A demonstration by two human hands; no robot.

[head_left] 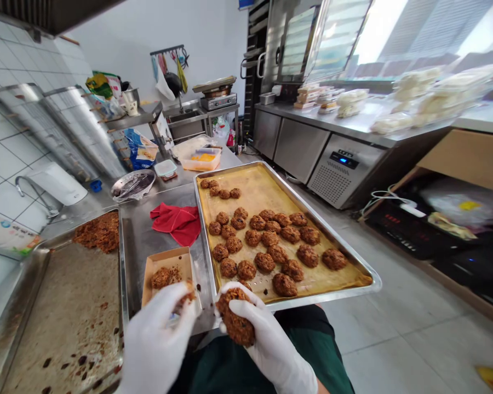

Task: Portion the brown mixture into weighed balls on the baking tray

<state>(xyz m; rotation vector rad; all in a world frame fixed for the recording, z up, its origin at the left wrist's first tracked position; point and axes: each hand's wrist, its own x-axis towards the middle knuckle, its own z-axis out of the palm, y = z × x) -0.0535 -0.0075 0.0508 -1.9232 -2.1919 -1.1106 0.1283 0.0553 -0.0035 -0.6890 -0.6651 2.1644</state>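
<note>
Both my hands wear white gloves. My right hand (267, 339) is wrapped round a rough, flattened brown cookie (236, 320) with dark bits in it, just off the near edge of the baking tray (363, 268). Beside it, to the left, my left hand (158, 334) pinches a small clump of brown crumbly mixture (187, 295), slightly blurred. Under and behind that hand stands a paper box (152, 265) with a lump of the same mixture (161, 278) and crumbs inside. Several brown cookies (269, 239) sit in loose rows on the tray's yellowish lining.
At left, a metal tray (78, 301) holds a heap of mixture (101, 230) and scattered dark bits. A red cloth (176, 221) lies between the trays. Behind are a covered bowl (132, 185) and a plastic tub (199, 160). A steel counter (361, 117) runs along the right.
</note>
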